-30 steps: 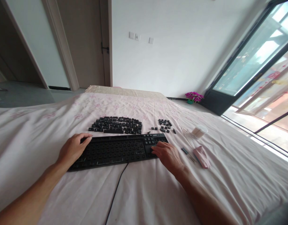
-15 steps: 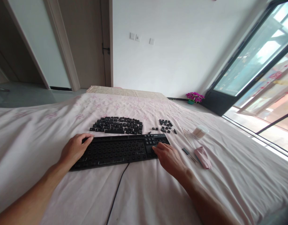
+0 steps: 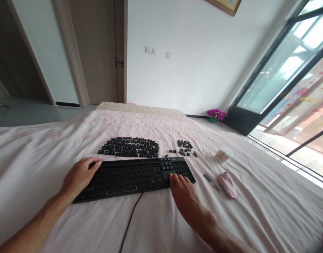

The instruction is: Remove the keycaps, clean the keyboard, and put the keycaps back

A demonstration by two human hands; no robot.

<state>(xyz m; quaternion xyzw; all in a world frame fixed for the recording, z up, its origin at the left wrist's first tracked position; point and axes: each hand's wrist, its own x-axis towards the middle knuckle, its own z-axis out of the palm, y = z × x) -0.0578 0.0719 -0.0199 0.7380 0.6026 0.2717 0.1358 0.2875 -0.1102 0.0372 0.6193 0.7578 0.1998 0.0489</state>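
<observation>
A flat black corded keyboard stripped of most keycaps [image 3: 132,175] is seen lying on the pale pink floral bedsheet [image 3: 156,218] in the lower middle of the frame. The left hand [image 3: 79,174] is laid loosely open over the board's left end, steadying it; nothing is pinched. The right hand [image 3: 184,193] rests at the lower right corner, its fingers spread flat against the number-pad edge. Above the board, a large heap of loose black keycaps [image 3: 130,147] is spread, with a smaller scatter of black keycaps [image 3: 184,147] to its right. Right of centre, a clear round tub of cotton swabs [image 3: 223,154] and a folded pink cloth [image 3: 227,184] are laid. The step in hand is judged to be the bracing of the board while keycaps are off. The next move would call for a firm hold at both ends.
</observation>
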